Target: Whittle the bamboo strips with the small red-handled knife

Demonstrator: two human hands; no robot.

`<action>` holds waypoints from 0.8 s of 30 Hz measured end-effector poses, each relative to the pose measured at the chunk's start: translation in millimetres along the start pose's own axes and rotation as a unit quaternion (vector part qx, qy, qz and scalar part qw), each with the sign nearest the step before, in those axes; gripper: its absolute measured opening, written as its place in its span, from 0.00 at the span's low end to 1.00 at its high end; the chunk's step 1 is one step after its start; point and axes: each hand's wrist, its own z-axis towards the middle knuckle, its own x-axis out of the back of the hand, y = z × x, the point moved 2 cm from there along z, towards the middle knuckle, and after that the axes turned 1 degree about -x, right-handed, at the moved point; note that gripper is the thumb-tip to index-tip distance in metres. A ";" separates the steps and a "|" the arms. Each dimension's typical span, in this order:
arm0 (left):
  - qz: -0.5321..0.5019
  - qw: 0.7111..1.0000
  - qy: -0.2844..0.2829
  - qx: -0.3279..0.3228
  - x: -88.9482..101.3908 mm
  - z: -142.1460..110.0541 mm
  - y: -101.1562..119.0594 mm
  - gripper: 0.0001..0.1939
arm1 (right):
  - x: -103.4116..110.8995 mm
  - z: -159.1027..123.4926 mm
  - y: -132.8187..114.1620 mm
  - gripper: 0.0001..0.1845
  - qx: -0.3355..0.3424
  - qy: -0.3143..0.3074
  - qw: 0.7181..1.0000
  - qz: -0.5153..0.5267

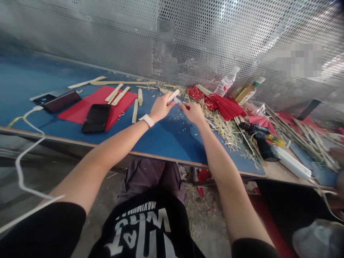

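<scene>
- Perforated metal (120, 39) rose beyond our grip.
- Our left hand (161, 107) closed round a stick (173, 95).
- Our right hand (194, 112) curled by a white scrap (176, 100) beside it; its hold, we couldn't tell.
- Shavings (227, 130) lay right of the grip.

a blue-topped worktable (161, 143) is stretching across the view. at its left, a red sheet (80, 105) is lying flat beside a dark device (60, 102) with a raised flap. short pale wooden strips (135, 111) are resting just right of the sheet, while a longer strip (123, 82) is lying farther back. curly wood shavings (227, 134) are spreading toward the right, near red pleated pieces (228, 107), and a black cordless drill (263, 139) is lying at the blue top's right end.
</scene>
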 end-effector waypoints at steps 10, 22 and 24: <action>-0.010 1.000 0.014 0.013 -0.3 -0.1 0.9 0.09 | -5.5 0.3 -3.0 0.31 0.000 0.012 1.000 0.007; 0.032 0.999 0.022 0.035 4.1 -3.8 6.7 0.15 | -3.5 -2.4 -10.7 0.31 -0.018 0.024 0.999 -0.029; 0.036 0.998 0.038 0.038 3.7 -3.4 4.7 0.18 | -4.3 -1.7 -9.9 0.32 -0.016 0.028 0.999 -0.031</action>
